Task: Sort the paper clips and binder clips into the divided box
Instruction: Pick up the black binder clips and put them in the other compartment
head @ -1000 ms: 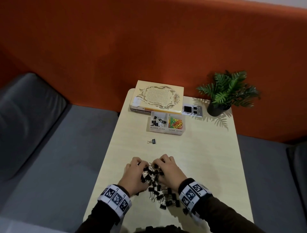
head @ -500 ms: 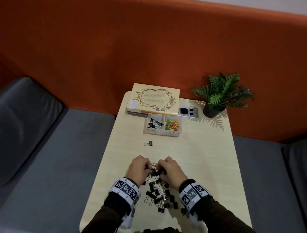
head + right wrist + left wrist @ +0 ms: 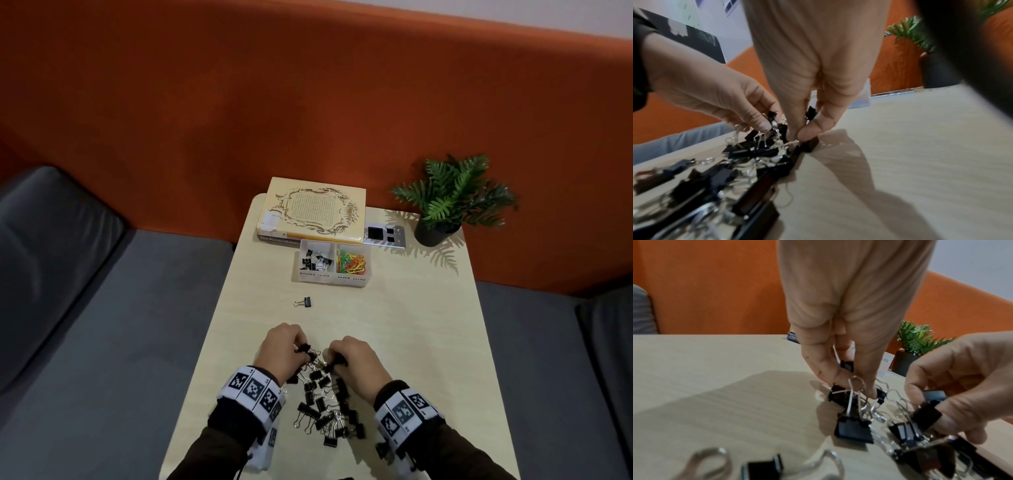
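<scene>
1. Head view: both forearms reach forward over the near end of the pale counter [image 3: 394,308], backs of the hands up; the left hand [image 3: 279,353] and right hand [image 3: 356,358] sit close together at the far edge of a loose pile of black binder clips [image 3: 325,407], fingers curled down into it; one stray binder clip [image 3: 304,302] lies apart, between the hands and the divided box [image 3: 331,262]; the box stands near the far end just in front of a book [image 3: 313,210], its left compartment holding binder clips, its right one the coloured paper clips [image 3: 352,262]; a potted plant [image 3: 452,198] stands at the far right corner.

2. Left wrist view: the left hand [image 3: 849,313] points down, its grip closed; thumb and fingertips [image 3: 826,369] pinch a binder clip at the counter surface, wire handles sticking up between them; the right hand [image 3: 962,378] comes in from the right, fingers bent round black clips.

3. Right wrist view: the right hand [image 3: 818,73] hangs fingers-down, its grip tight, thumb and forefinger pinching a clip at the pile's edge; the left hand [image 3: 715,91] enters from the left, fingertips pressed into the clips.
</scene>
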